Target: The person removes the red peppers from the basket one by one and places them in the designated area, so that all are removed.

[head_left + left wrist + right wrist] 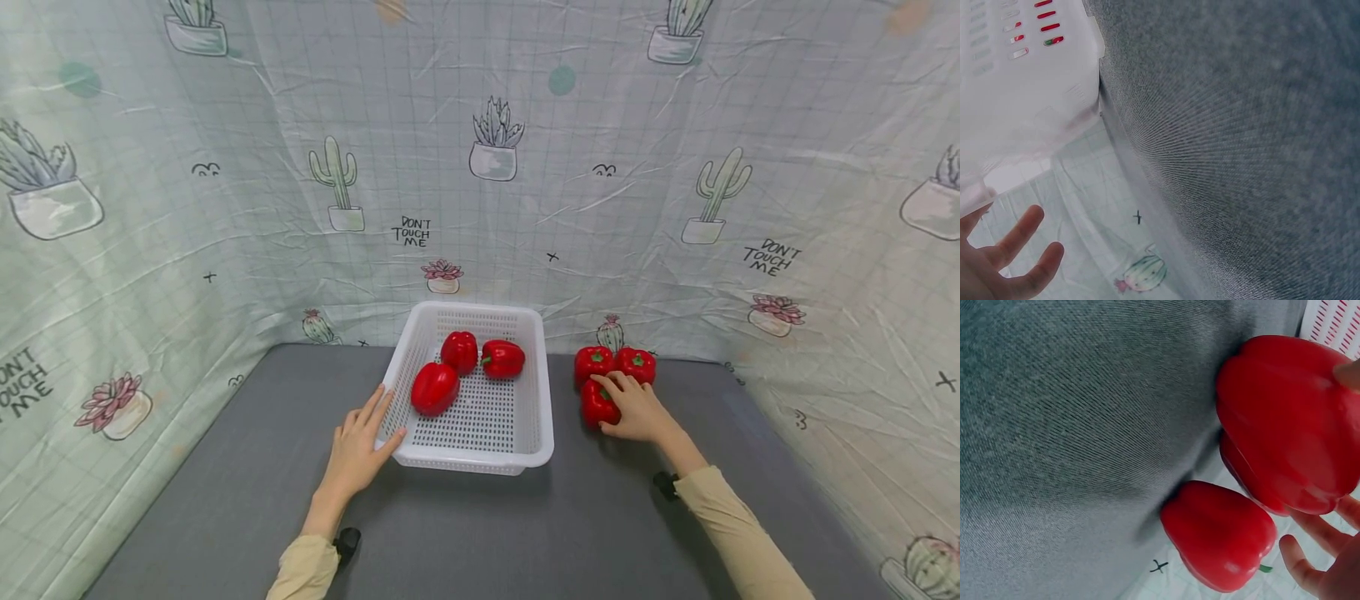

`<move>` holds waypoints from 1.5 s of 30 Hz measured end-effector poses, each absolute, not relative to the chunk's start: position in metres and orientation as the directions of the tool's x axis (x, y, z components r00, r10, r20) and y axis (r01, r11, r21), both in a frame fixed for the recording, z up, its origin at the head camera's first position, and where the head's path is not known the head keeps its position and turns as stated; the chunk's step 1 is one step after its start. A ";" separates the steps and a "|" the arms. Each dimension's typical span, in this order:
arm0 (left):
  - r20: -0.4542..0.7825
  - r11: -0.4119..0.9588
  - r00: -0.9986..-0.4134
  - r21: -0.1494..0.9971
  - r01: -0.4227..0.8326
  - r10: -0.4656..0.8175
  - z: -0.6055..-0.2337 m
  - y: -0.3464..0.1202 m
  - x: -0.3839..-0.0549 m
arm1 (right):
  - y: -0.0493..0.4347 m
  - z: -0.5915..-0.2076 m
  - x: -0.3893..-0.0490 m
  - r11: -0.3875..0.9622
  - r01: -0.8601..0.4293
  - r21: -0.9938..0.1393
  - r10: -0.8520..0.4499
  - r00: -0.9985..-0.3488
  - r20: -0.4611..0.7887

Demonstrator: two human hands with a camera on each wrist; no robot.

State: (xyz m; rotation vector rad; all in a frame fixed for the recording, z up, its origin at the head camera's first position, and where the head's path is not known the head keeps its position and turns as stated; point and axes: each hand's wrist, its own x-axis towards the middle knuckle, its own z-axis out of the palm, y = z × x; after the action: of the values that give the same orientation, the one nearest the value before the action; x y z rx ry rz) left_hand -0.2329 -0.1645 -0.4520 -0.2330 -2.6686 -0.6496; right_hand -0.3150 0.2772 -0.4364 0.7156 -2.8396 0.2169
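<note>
A white plastic basket (474, 459) with slotted sides holds three red bell peppers (435, 389). My left hand (356, 454) rests at its near left corner, fingers spread and touching the rim. In the left wrist view, that hand's fingers (1022, 231) stretch beside the basket wall (1029, 94). To the right of the basket, my right hand (637, 412) grips the front red bell pepper (596, 407) from above, thumb on one side and fingers on the other. The right wrist view has this pepper (1291, 419) large and standing on the table.
Two more red bell peppers, one on the left (592, 363) and one on the right (636, 365), stand just behind the gripped one. The dark grey table (465, 533) ends at a cloth backdrop (405, 275) printed with cacti, which encloses the back and sides.
</note>
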 end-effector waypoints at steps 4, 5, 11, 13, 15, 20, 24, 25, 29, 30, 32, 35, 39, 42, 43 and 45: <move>0.398 0.877 -0.915 0.412 0.245 0.069 -0.452 -0.165 -0.233 | 0.275 -0.437 -0.316 0.883 -0.462 -0.085 -0.434 -0.872 0.228; 0.397 0.876 -0.915 0.415 0.245 0.069 -0.452 -0.165 -0.233 | 0.275 -0.437 -0.316 0.885 -0.459 -0.085 -0.431 -0.873 0.227; 0.395 0.874 -0.916 0.421 0.244 0.066 -0.453 -0.165 -0.233 | 0.274 -0.435 -0.317 0.885 -0.458 -0.083 -0.432 -0.875 0.218; 0.395 0.873 -0.916 0.422 0.244 0.065 -0.453 -0.165 -0.234 | 0.275 -0.434 -0.318 0.884 -0.460 -0.079 -0.435 -0.874 0.219; 0.395 0.873 -0.916 0.422 0.243 0.064 -0.454 -0.165 -0.234 | 0.275 -0.435 -0.318 0.883 -0.463 -0.077 -0.437 -0.872 0.222; 0.391 0.879 -0.918 0.414 0.237 0.064 -0.453 -0.165 -0.234 | 0.275 -0.436 -0.318 0.879 -0.470 -0.077 -0.443 -0.867 0.229; 0.385 0.878 -0.921 0.418 0.232 0.059 -0.452 -0.164 -0.234 | 0.276 -0.435 -0.317 0.878 -0.473 -0.078 -0.445 -0.865 0.231; 0.385 0.878 -0.921 0.420 0.231 0.058 -0.452 -0.164 -0.234 | 0.275 -0.435 -0.316 0.878 -0.472 -0.081 -0.444 -0.865 0.232; 0.389 0.875 -0.920 0.425 0.233 0.057 -0.452 -0.164 -0.234 | 0.275 -0.432 -0.313 0.876 -0.475 -0.085 -0.445 -0.863 0.237; 0.391 0.875 -0.919 0.424 0.235 0.057 -0.452 -0.164 -0.234 | 0.275 -0.431 -0.312 0.876 -0.475 -0.085 -0.445 -0.863 0.240; 0.391 0.874 -0.918 0.424 0.236 0.058 -0.452 -0.164 -0.234 | 0.275 -0.431 -0.311 0.876 -0.475 -0.081 -0.445 -0.861 0.246; 0.391 0.872 -0.919 0.429 0.238 0.058 -0.452 -0.164 -0.234 | 0.276 -0.431 -0.310 0.877 -0.475 -0.069 -0.443 -0.857 0.263; 0.389 0.869 -0.919 0.431 0.243 0.063 -0.452 -0.163 -0.234 | 0.277 -0.430 -0.308 0.878 -0.476 -0.052 -0.442 -0.846 0.298; 0.392 0.871 -0.917 0.425 0.247 0.069 -0.452 -0.164 -0.234 | 0.276 -0.426 -0.307 0.879 -0.475 -0.039 -0.440 -0.840 0.318; 0.393 0.872 -0.917 0.423 0.248 0.070 -0.452 -0.164 -0.234 | 0.275 -0.425 -0.306 0.878 -0.476 -0.036 -0.441 -0.837 0.323; 0.397 0.872 -0.915 0.420 0.251 0.072 -0.451 -0.164 -0.233 | 0.273 -0.421 -0.306 0.878 -0.478 -0.030 -0.442 -0.833 0.334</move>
State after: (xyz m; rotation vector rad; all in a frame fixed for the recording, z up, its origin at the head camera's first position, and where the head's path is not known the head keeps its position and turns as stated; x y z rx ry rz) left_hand -0.2332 -0.1644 -0.4511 -0.2388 -2.6704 -0.6701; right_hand -0.3057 0.2730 -0.4207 0.6871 -2.7289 0.1603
